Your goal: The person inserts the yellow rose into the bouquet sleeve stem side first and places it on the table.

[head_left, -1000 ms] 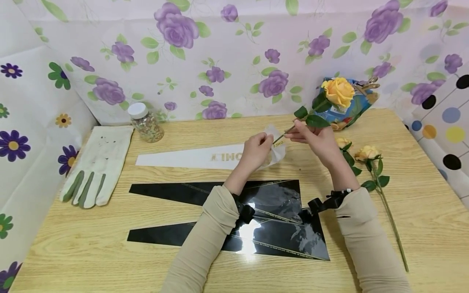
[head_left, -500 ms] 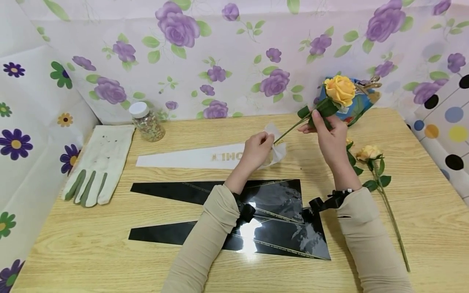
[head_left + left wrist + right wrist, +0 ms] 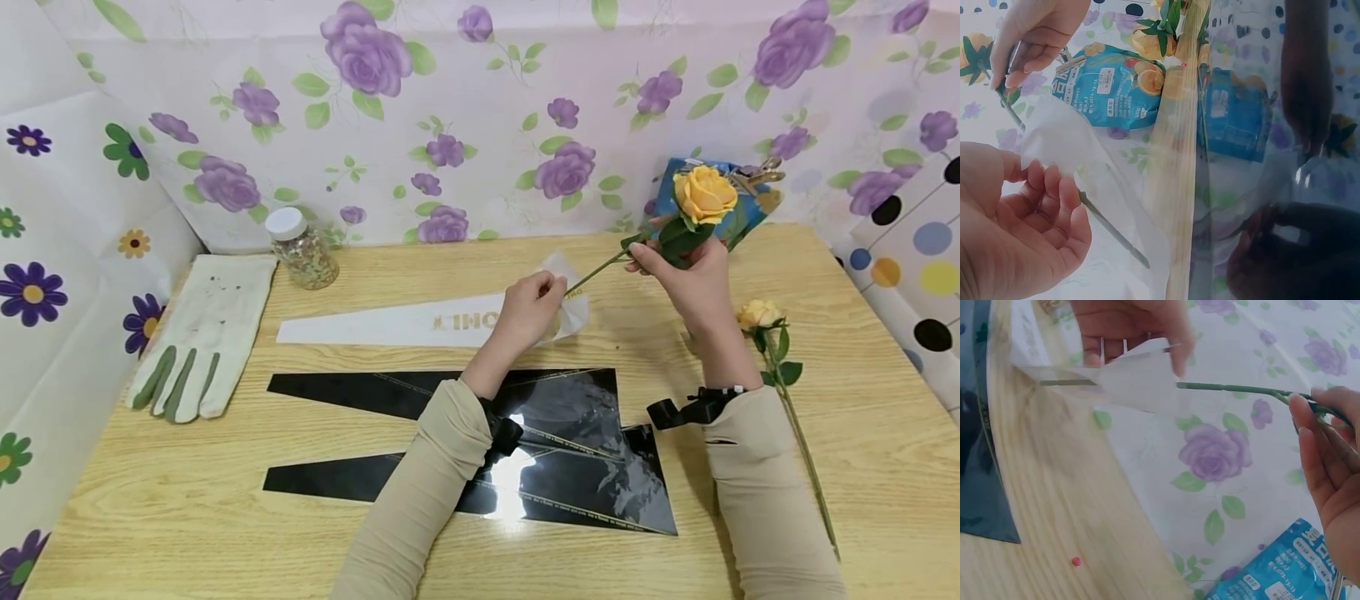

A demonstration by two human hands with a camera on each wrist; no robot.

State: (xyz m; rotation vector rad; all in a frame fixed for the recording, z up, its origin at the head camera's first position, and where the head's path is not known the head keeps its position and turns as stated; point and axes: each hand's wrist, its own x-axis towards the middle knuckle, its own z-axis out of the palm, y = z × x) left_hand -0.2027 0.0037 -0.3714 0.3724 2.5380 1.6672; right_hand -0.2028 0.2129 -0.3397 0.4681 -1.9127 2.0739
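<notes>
A yellow rose [image 3: 705, 194] slants above the back of the table, its bloom to the upper right. My right hand [image 3: 693, 275] pinches its stem just below the bloom, among the leaves. Lower on the stem, my left hand [image 3: 528, 308] grips it together with the white translucent wrapper [image 3: 375, 323], which bears gold letters. The wrapper's wide end is gathered around the stem. In the left wrist view the stem's lower end [image 3: 1113, 228] shows past my curled fingers, against the wrapper. Bare green stem [image 3: 1235, 389] spans the gap between both hands in the right wrist view.
Two black glossy tapered wrappers [image 3: 337, 479] lie in front. Another yellow rose [image 3: 761, 314] rests at the right. A blue packet [image 3: 738, 212] with a gold clip stands behind my right hand. A lidded jar [image 3: 303, 254] and a white-green glove [image 3: 206, 333] are at left.
My right hand has slid up the stem towards the bloom and shifted right. The rose has moved slightly right and down. My left hand stays almost in place on the wrapper.
</notes>
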